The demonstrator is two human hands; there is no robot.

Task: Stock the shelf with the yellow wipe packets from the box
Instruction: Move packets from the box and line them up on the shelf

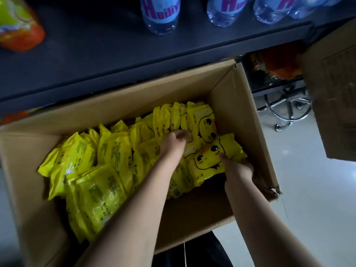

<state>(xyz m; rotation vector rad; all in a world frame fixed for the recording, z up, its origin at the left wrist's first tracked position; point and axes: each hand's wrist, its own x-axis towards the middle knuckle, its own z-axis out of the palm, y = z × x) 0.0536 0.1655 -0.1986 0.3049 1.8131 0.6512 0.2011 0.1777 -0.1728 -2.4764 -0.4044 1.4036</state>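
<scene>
Picking packets from the box; none on the shelf in view.

Toward 3 o'clock inside the cardboard box (240, 105), the right hand (238, 168) grips a duck-face packet (210, 160), thumb on its front and fingers under it. At its 10 o'clock the left hand (174, 140) curls its fingers into the standing row of yellow packets (107, 151); whether it has one pinched I cannot tell. The box is full, so the job looks early. Next, I judge, the lift must clear the box wall and carry to 12 o'clock, onto the dark shelf (86, 60) beside the water bottles (159, 14).
</scene>
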